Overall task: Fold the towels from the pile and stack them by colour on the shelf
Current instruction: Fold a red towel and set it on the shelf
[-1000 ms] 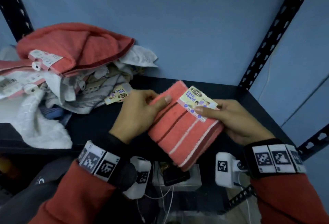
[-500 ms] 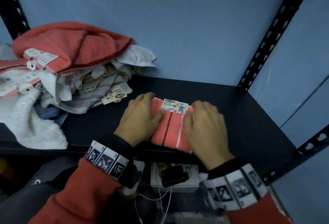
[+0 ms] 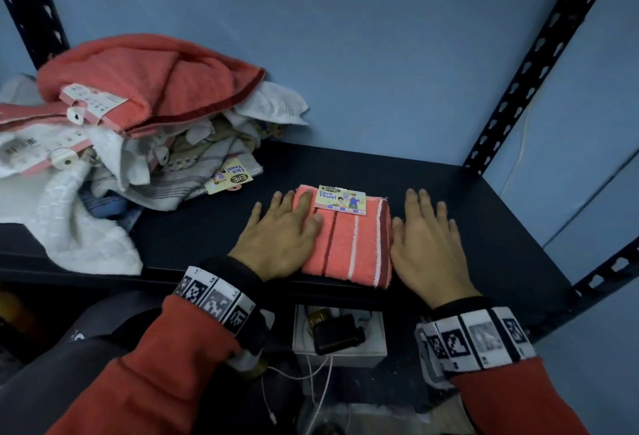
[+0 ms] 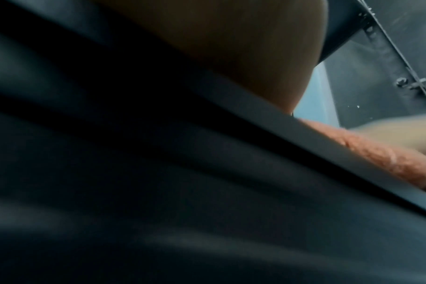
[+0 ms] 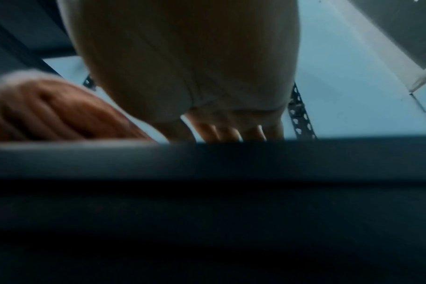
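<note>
I am laying my left hand (image 3: 281, 237) flat, fingers straight, with the thumb side and first fingers pressing on the left part of the folded coral towel (image 3: 349, 237); nothing is curled round it. My right hand (image 3: 427, 244) is resting just as flat and spread on the bare board just beside the towel's right edge, its thumb touching or nearly touching the striped hem, I cannot tell which. I judge I am holding both palms down like this to flatten the fold and square the bundle where it lies, so that it can start a coral stack.

The towel is lying on the dark shelf (image 3: 484, 213), near the front lip, between my hands, with its paper label (image 3: 340, 200) face up at the far edge. The right wrist view is showing my fingers (image 5: 227, 132) straight over the shelf edge.

To the left, well apart from the folded towel, the pile (image 3: 114, 144) is sitting on the same shelf, holding unfolded towels: a coral one on top, white ones, a grey striped one and something blue beneath. Most of the folding, I judge, is not yet done.
</note>
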A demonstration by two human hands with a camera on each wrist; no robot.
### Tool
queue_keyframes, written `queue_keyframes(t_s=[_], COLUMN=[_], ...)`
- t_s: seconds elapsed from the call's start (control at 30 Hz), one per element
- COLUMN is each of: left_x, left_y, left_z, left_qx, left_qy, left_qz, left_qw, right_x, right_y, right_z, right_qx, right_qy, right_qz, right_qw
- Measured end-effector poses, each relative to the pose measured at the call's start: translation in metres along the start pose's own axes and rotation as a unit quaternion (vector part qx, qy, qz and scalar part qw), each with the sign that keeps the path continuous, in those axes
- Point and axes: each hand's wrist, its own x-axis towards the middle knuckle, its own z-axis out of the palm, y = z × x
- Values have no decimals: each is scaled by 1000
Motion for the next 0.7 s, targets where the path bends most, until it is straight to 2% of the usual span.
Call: queue_keyframes(t_s=[0.07, 0.1, 0.2, 0.27, 0.4, 0.53, 0.6, 0.67, 0.7], left_x=[-2, -3, -4, -2, 0, -5, -6, -6, -6], left_y=[4, 6, 5, -1, -15, -13, -10, -8, -8], left_z=[3, 4, 4, 0, -2, 5, 5, 3, 3], left_qx=[-1, -1, -9, -13, 19, 65, 75, 82, 84], left_qy=[14, 18, 16, 9, 11, 24, 20, 13, 10], left_qz=[-8, -11, -15, -19, -12, -1, -5, -13, -15], left_qw=[1000, 1000, 1000, 1000, 1000, 998, 997, 996, 996], right_x=[-8, -12, -19, -14, 3, 6, -2, -13, -17], right_y=[-20, -32, -47, -39, -3, 32, 26, 9, 2], right_z=[-2, 0, 17, 16, 1, -29, -39, -41, -39], right_qx=[56, 69, 33, 20, -17, -124, -92, -20, -29], right_qy=[53, 44, -74, -103, -98, 32, 59, 0, -52], right_qz=[-44, -72, -115, -108, -74, -1, 14, -7, -21], right_qw=[996, 994, 990, 989, 992, 992, 994, 1000, 998])
